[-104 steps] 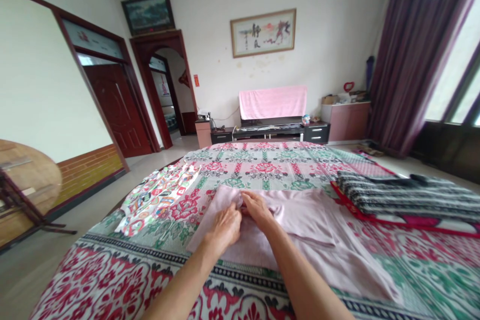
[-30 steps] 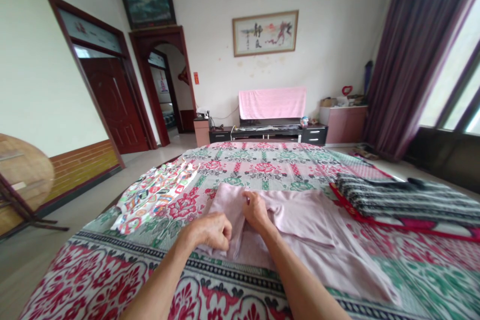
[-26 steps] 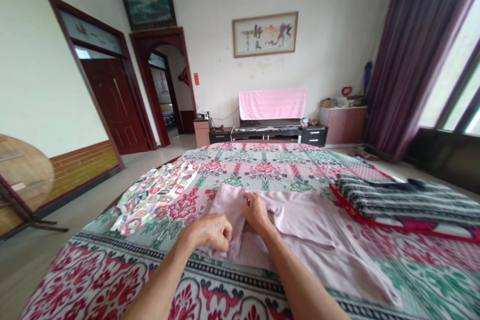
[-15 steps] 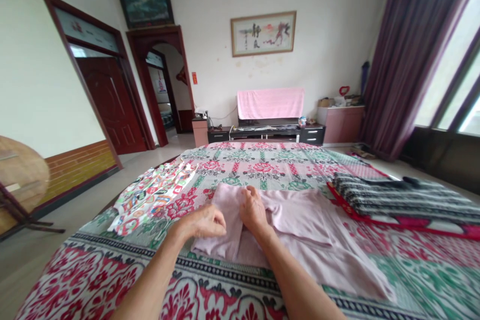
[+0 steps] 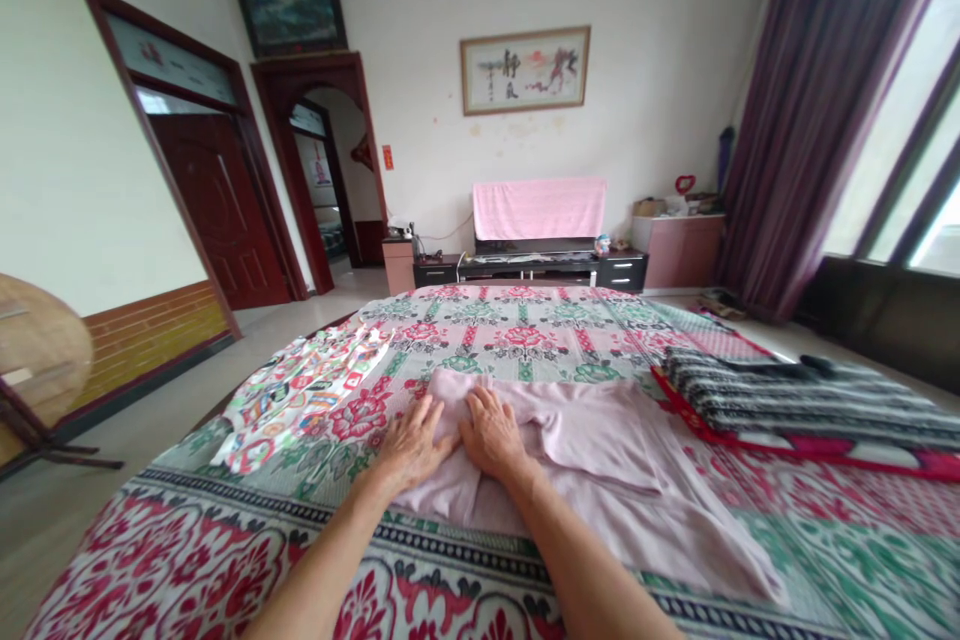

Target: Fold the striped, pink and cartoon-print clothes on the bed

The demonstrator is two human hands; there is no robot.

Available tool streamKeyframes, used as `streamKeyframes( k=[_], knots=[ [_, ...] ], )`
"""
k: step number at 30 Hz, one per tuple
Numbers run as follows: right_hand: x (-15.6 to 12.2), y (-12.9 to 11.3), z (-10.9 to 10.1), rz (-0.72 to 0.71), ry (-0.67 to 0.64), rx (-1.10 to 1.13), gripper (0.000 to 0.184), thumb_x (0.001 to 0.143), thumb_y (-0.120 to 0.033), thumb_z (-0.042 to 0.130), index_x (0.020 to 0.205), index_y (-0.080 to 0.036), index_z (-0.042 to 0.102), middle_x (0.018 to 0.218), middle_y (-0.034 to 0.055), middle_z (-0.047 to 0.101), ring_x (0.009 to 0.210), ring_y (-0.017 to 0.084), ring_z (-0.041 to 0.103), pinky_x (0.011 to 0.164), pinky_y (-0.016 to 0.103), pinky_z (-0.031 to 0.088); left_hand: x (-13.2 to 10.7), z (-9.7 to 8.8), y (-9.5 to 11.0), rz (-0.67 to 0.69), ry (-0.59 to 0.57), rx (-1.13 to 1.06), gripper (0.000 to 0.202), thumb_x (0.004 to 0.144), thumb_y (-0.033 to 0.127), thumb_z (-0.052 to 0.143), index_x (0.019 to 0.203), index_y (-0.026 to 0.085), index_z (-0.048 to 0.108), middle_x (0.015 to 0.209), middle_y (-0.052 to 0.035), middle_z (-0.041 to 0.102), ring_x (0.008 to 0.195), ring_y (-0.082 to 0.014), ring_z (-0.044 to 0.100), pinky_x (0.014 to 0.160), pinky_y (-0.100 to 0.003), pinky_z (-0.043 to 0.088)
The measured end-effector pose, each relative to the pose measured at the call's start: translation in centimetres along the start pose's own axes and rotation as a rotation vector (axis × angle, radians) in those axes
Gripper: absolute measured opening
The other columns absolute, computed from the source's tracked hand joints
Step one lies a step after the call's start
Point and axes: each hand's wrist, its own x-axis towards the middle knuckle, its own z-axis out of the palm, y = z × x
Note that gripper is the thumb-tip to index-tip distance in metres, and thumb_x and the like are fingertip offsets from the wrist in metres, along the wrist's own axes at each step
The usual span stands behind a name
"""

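A pale pink garment [image 5: 600, 430], partly folded, lies on the patterned bed cover [image 5: 420, 560]. Its left end is turned over into a flap beneath my hands, and a folded piece with some creases lies across its middle. My left hand [image 5: 415, 442] rests with fingers spread at the garment's left edge. Beside it, my right hand [image 5: 491, 428] lies flat on the folded part, fingers stretched out and pointing away from me. The two thumbs are close together. Both palms face down and hide some of the cloth under them.
A white garment with colourful prints [image 5: 307, 385] lies to the left. On the right sits a folded black-and-white striped knit [image 5: 795, 400] on a red cloth. Beyond the cover's far edge stand a low black cabinet [image 5: 529, 265] and a screen draped in pink cloth [image 5: 538, 208].
My left hand has gone from curled and raised to spread on the garment. My right hand has loosened from its closed grip and flattened, slightly lower and to the left.
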Motion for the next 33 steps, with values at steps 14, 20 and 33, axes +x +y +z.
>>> streamKeyframes(
  k=[14, 20, 33],
  knots=[
    [0.1, 0.3, 0.2, -0.032, 0.039, -0.005, 0.030, 0.086, -0.025, 0.042, 0.112, -0.018, 0.054, 0.129, 0.0102, 0.052, 0.121, 0.023, 0.042, 0.095, 0.039, 0.032, -2.3, 1.1, -2.9, 0.105, 0.358, -0.182, 0.047, 0.083, 0.043, 0.049, 0.121, 0.016, 0.058, 0.133, -0.0131, 0.051, 0.122, -0.0240, 0.050, 0.103, -0.035, 0.040],
    [0.1, 0.1, -0.2, 0.055, 0.070, 0.014, 0.034, 0.084, -0.022, 0.043, 0.116, -0.014, 0.053, 0.132, 0.0142, 0.049, 0.122, 0.025, 0.042, 0.098, 0.037, 0.032, -2.9, 0.5, -2.1, 0.117, 0.367, -0.084, 0.048, 0.085, 0.042, 0.047, 0.124, 0.014, 0.054, 0.130, -0.0145, 0.053, 0.118, -0.0235, 0.051, 0.101, -0.035, 0.041],
    [0.3, 0.1, -0.4, 0.074, 0.028, -0.010, 0.028, 0.086, -0.025, 0.043, 0.108, -0.015, 0.057, 0.125, 0.0134, 0.054, 0.115, 0.025, 0.047, 0.094, 0.037, 0.034, -3.7, -3.9, -0.7, -0.315, 0.028, 0.022, 0.031, 0.079, 0.043, 0.046, 0.077, 0.018, 0.065, 0.083, -0.0108, 0.068, 0.084, -0.0244, 0.063, 0.070, -0.031, 0.043]
  ],
)
